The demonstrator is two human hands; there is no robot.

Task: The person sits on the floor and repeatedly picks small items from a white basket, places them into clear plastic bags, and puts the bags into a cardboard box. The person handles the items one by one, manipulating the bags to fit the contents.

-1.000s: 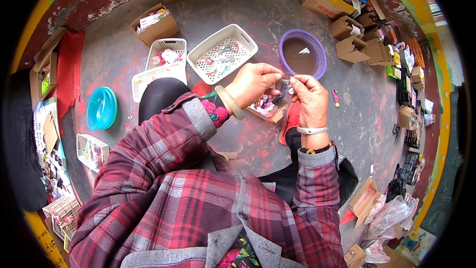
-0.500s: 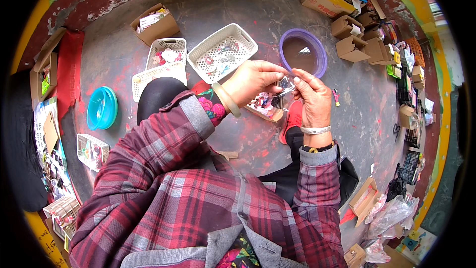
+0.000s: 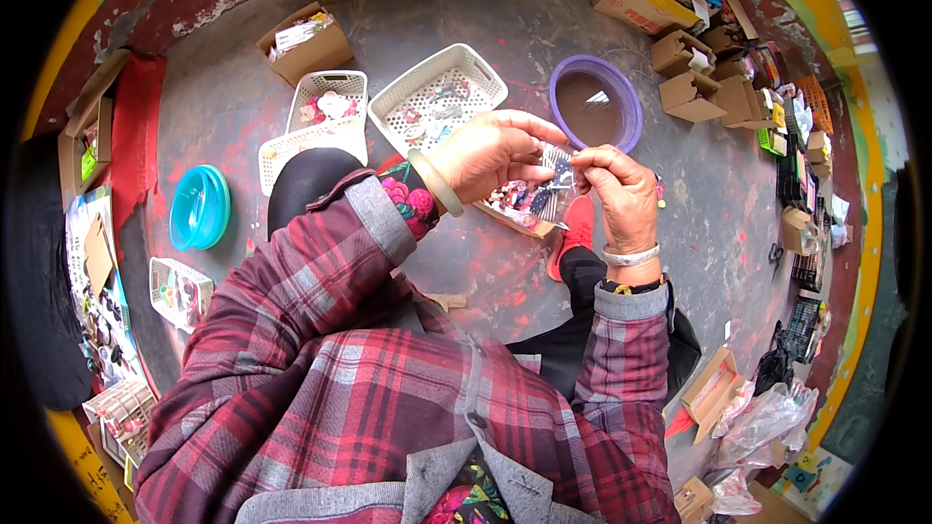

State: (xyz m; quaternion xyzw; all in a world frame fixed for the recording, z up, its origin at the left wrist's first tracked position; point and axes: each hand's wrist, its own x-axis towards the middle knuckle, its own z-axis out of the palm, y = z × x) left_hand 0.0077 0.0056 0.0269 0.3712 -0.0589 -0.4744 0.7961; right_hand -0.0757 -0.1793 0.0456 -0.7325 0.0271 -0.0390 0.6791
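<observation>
My left hand (image 3: 490,150) is closed around the left side of a small clear plastic packet (image 3: 557,186) with dark blue and white stripes. Its index finger stretches over the top. At the packet's upper right edge, my right hand (image 3: 626,196) pinches with thumb and fingers. Exactly what the packet contains is too small to make out. Below the hands, partly covered by them, a shallow cardboard box (image 3: 529,227) of red, white and dark small items lies on the floor by my red shoe (image 3: 577,227).
Ahead stand a large cream basket (image 3: 401,114), smaller cream baskets (image 3: 311,148) and a purple basin (image 3: 633,116) of murky water. Turquoise basins (image 3: 199,209) sit at left. Cardboard boxes (image 3: 689,95) and plastic bags (image 3: 772,427) line the right wall.
The packet's striped face has turned into fuller view between my hands. My right hand has shifted slightly right and down, its fingers more curled; the left has moved slightly left.
</observation>
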